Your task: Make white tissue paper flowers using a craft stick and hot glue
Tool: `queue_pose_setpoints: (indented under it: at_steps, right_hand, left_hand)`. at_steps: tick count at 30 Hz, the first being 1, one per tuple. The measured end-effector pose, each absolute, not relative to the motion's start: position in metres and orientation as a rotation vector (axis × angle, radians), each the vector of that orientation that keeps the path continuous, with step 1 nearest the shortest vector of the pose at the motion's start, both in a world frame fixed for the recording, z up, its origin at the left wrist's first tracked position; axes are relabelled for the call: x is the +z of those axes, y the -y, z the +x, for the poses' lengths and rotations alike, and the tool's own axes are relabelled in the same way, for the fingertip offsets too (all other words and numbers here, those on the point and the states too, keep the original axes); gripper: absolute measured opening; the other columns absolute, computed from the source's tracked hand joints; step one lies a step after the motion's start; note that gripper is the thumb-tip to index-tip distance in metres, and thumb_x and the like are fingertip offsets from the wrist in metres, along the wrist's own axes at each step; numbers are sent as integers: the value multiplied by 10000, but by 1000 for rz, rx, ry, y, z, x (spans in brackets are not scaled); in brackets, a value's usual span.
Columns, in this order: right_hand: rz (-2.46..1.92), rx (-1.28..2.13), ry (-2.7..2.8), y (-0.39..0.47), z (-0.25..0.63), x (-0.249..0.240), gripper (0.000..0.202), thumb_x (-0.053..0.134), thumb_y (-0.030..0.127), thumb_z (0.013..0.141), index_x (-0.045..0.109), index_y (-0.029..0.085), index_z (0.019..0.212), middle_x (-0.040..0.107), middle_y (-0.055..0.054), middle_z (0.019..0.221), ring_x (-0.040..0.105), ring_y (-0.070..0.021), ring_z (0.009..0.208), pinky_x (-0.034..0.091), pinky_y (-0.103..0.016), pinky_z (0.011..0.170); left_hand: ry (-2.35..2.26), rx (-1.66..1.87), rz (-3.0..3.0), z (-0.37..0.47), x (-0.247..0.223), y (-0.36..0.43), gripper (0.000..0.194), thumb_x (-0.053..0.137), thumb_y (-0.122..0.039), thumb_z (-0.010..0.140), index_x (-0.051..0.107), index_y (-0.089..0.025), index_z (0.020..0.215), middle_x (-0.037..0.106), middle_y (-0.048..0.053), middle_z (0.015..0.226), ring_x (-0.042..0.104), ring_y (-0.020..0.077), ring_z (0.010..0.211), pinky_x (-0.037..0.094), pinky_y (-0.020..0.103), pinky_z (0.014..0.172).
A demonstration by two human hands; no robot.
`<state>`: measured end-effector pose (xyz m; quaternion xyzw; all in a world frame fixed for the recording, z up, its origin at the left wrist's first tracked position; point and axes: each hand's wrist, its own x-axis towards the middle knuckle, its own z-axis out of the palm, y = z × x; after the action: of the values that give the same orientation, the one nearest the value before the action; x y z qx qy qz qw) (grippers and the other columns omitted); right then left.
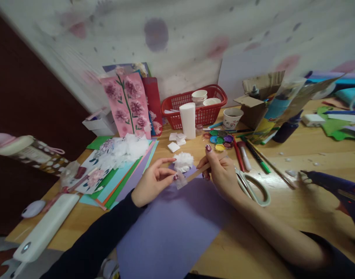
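My left hand (160,178) pinches a small piece of thin white tissue (181,181) between thumb and finger. A flat wooden stick (198,173) is held in my right hand (219,170), its lower end meeting the tissue. Just behind the fingertips, a fluffy white tissue pompom (183,161) rests on the purple sheet of paper (171,232), which spreads out under both hands. Scissors with pale handles (254,188) lie beside my right wrist, partly covered by it.
Small white squares (174,146) lie before a white roll (188,120). Behind stands a red basket (208,116) with cups. Paint pots (219,139) and pens (257,157) are to the right, then a glue gun (337,186). A pink flower picture (126,102) leans at back left.
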<state>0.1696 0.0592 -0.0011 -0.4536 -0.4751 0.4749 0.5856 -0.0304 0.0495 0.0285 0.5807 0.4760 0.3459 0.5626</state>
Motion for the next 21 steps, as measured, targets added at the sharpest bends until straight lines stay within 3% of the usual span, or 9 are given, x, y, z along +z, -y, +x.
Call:
queue_pose_setpoints:
  at_steps: [8,13,21]
  right_hand:
    - [-1005,1145,1106,-60,169,-2,622,514,667,857,660,153,537,487,15,362,459,-62,332,328,-177,372]
    - [-1011,1125,1084,-60,169,1,622,536,672,837,648,148,520,475,15,348,448,-63,318,319,-178,358]
    - [-1042,1080,944,-62,171,5,609,557,681,806,623,154,508,472,14,348,435,-66,324,322,-181,354]
  left_hand:
    - [-1120,709,1435,-27,25,-44,576,700,-262,744,448,-145,1249,716,53,886,660,158,786,453,274,732]
    - [-1064,731,1442,-26,27,-42,503,628,-351,842,438,-134,1255,733,64,842,679,170,824,461,308,812]
    - [-929,727,1313,-29,28,-43,591,763,-279,759,421,-150,1223,731,36,846,716,162,798,502,317,831]
